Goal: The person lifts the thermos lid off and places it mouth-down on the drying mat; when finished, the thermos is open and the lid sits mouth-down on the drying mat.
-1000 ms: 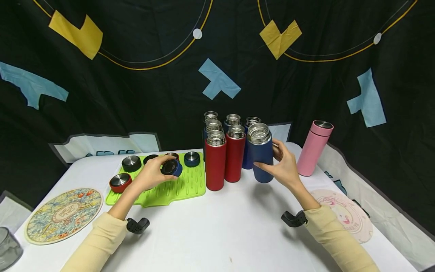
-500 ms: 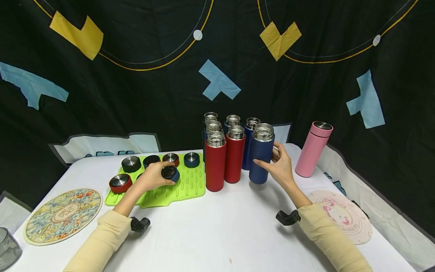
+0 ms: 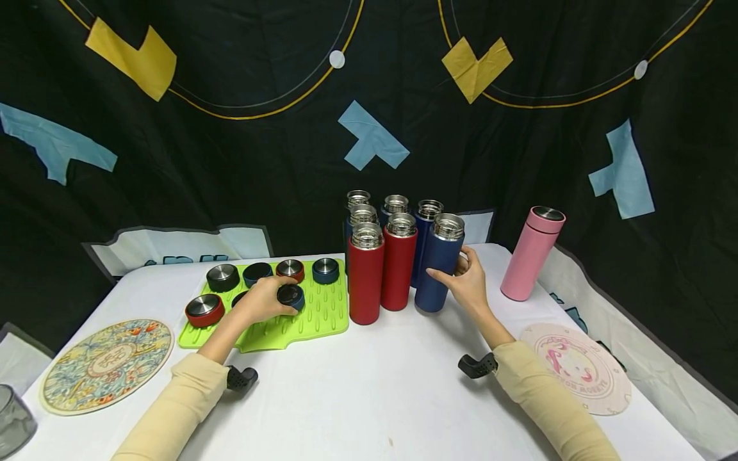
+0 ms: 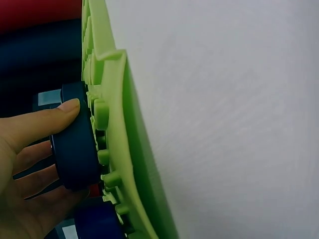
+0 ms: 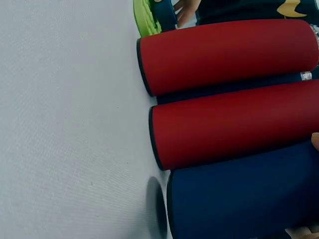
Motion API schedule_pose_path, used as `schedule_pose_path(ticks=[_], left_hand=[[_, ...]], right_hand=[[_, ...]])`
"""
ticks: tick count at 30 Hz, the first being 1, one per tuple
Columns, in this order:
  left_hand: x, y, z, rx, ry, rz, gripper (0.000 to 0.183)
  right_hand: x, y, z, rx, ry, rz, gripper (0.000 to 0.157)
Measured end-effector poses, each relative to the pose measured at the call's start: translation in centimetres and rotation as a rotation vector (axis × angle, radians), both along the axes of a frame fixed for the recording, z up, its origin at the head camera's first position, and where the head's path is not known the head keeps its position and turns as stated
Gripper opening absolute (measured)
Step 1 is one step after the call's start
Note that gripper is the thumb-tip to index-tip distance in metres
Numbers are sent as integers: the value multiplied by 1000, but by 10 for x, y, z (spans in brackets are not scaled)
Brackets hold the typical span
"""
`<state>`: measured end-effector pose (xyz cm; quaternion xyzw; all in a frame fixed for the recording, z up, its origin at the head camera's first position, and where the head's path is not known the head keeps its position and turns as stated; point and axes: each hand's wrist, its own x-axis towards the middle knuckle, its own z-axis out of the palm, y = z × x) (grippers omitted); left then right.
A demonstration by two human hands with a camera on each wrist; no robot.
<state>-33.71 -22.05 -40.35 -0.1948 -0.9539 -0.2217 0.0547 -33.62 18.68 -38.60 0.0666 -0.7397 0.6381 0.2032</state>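
Note:
My left hand (image 3: 264, 301) pinches a dark blue bottle lid (image 3: 291, 296) at the green ribbed mat (image 3: 323, 320). In the left wrist view, the thumb presses the side of that lid (image 4: 75, 144), whose face meets the mat's knobs. With my right hand (image 3: 469, 285) I grip a blue thermos bottle (image 3: 438, 272), lidless and near upright, beside two red bottles (image 3: 366, 282). In the right wrist view its base (image 5: 172, 204) is at the white tabletop; only bits of my fingers (image 5: 304, 233) show. More lidless blue bottles (image 3: 423, 237) stand behind, partly hidden.
Several other lids (image 3: 222, 277) sit on the mat. A pink capped bottle (image 3: 533, 253) stands at the right, behind a round pink mat (image 3: 576, 368). An oval patterned mat (image 3: 109, 365) and a clear glass (image 3: 14, 416) are at the left.
My right hand has moved the blue bottle left and down, close to the red ones. My left hand has lowered the lid onto the green mat, shifting slightly left.

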Motion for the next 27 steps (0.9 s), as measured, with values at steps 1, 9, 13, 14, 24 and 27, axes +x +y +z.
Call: schedule_pose_path(ticks=[1, 9, 13, 14, 24, 27], left_hand=[[-1, 0, -1, 0, 0, -3, 64], [1, 0, -4, 12, 13, 1, 63], [9, -1, 0, 31, 54, 2, 63], [12, -2, 1, 42, 62, 2, 63], [50, -12, 8, 77, 121, -8, 61], [61, -15, 8, 87, 121, -13, 59]], right_hand=[[2, -1, 2, 8, -12, -2, 74], [5, -6, 6, 41, -62, 2, 75], [-10, 1, -13, 38, -51, -1, 78], [-12, 1, -15, 42, -43, 1, 78], [-11, 5, -20, 139, -71, 45, 78], [-9, 8, -20, 176, -111, 62, 82]])
